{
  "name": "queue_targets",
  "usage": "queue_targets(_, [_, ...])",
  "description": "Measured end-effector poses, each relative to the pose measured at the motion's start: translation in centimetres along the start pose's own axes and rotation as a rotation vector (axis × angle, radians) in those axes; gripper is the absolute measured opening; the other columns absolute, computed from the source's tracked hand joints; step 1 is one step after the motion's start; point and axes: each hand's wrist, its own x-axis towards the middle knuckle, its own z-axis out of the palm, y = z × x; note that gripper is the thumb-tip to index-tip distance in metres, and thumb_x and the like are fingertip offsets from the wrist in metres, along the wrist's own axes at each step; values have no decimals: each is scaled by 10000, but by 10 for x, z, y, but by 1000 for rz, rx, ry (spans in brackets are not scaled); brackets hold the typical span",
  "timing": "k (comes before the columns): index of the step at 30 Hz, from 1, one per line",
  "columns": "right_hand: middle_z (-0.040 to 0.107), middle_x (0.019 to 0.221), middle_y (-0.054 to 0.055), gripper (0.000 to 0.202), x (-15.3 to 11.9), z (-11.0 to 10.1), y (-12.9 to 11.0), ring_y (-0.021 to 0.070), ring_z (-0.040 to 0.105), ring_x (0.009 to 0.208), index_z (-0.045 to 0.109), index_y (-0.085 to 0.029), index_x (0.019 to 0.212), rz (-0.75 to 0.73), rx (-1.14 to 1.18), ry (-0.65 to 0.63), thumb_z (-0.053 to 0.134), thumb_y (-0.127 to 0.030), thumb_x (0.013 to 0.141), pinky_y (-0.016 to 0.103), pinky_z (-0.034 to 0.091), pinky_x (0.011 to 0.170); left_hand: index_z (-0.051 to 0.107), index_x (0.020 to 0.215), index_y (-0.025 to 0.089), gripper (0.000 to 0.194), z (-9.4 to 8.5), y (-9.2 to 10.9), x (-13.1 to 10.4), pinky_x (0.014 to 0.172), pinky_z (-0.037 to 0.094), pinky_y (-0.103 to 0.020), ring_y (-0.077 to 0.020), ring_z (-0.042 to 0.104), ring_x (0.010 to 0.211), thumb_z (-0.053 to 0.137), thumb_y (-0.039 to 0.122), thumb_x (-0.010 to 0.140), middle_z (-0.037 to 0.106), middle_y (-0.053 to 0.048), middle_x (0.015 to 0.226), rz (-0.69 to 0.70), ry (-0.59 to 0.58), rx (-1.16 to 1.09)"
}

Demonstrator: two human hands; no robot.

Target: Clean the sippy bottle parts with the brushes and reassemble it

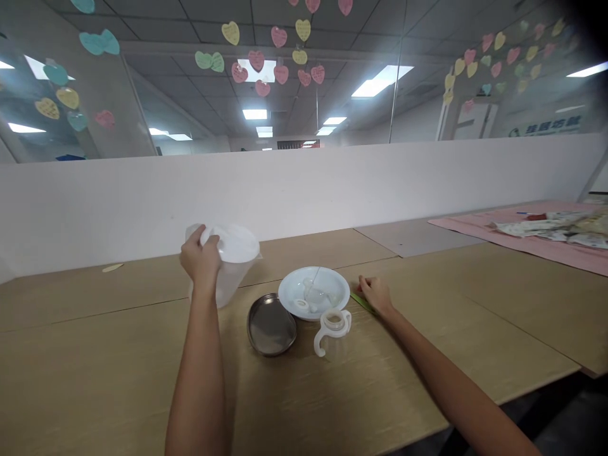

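Note:
My left hand [202, 253] is closed on the upper edge of a translucent white plastic jug [230, 278], which is tilted at the left. My right hand [375, 293] rests on the table with curled fingers, right of a white bowl [287, 303]. A narrow green strip [363, 303] lies under or beside this hand; whether the fingers grip anything is hidden. Several clear and white pieces lie in the bowl. In front of it stands a small clear container with a white hooked collar [335, 324]. An oval metal tray [272, 326] sits between jug and bowl, close to the bowl.
The wood-toned table [294, 405] meets a low white wall [304, 190] with glass above, dotted with heart-shaped notes. At the far right, a pink cloth [475, 223] carries assorted items. A small pale flat piece [113, 268] lies near the wall at left.

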Motion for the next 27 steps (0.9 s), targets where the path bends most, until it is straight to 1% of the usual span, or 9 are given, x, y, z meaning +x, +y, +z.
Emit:
queue_targets(1, [589, 547, 65, 505, 0, 1, 1, 139, 519, 521, 628, -117, 564, 2, -2, -2, 281, -369, 831, 225, 289, 506, 592, 1059, 196, 443, 0, 11, -5, 841, 430, -414, -256, 579, 893, 562, 316, 634, 648, -60, 908, 2, 37, 18])
queue_targets(3, [597, 549, 64, 507, 1, 3, 3, 136, 525, 522, 633, -118, 570, 6, -7, -8, 279, -368, 834, 221, 297, 512, 592, 1071, 211, 439, 0, 30, -15, 837, 438, -401, -233, 592, 844, 567, 292, 640, 659, -32, 849, 69, 60, 11])
queue_targets(5, [603, 553, 64, 506, 1, 4, 4, 136, 534, 531, 636, -117, 574, 9, -16, -10, 282, -366, 837, 217, 304, 519, 581, 1089, 209, 433, 1, 44, -23, 848, 436, -398, -225, 587, 865, 552, 278, 662, 657, -31, 897, 152, 77, -11])
queue_targets(7, [612, 569, 67, 502, 2, 5, 5, 138, 544, 548, 639, -116, 578, 9, -26, -10, 288, -363, 838, 215, 310, 525, 566, 1108, 203, 431, 4, 52, -30, 865, 429, -399, -226, 572, 923, 534, 266, 683, 640, -38, 983, 208, 87, -55])
queue_targets(10, [622, 585, 64, 496, 2, 6, 6, 136, 552, 557, 640, -120, 583, 2, -36, -16, 291, -361, 840, 210, 314, 526, 549, 1125, 203, 428, 9, 55, -36, 879, 428, -390, -216, 557, 971, 514, 249, 701, 617, -37, 1055, 232, 77, -133])
queue_targets(14, [622, 587, 59, 496, 2, 6, 6, 132, 551, 550, 639, -124, 584, -18, -47, -27, 287, -360, 844, 206, 311, 514, 560, 1110, 201, 417, 15, 56, -39, 877, 441, -356, -200, 564, 973, 516, 227, 696, 617, -37, 1064, 226, 83, -196])
queue_targets(16, [623, 592, 63, 495, 2, 6, 5, 134, 552, 555, 640, -121, 589, -23, -52, -30, 289, -360, 844, 207, 310, 513, 562, 1107, 199, 414, 17, 56, -40, 879, 442, -343, -196, 561, 984, 514, 219, 696, 615, -40, 1072, 245, 76, -214])
queue_targets(21, [621, 595, 72, 485, -1, 3, 2, 135, 551, 567, 639, -113, 588, -24, -67, -36, 302, -353, 842, 209, 308, 523, 546, 1120, 176, 412, 22, 59, -47, 912, 419, -336, -192, 531, 1039, 484, 211, 715, 591, -56, 1111, 353, 63, -221])
queue_targets(27, [605, 572, 62, 487, 0, 3, 3, 136, 540, 553, 634, -117, 574, -15, -74, -39, 302, -355, 838, 214, 295, 515, 533, 1124, 177, 418, 26, 72, -61, 950, 364, -377, -212, 499, 1078, 486, 190, 708, 585, -61, 1115, 504, 14, -118])
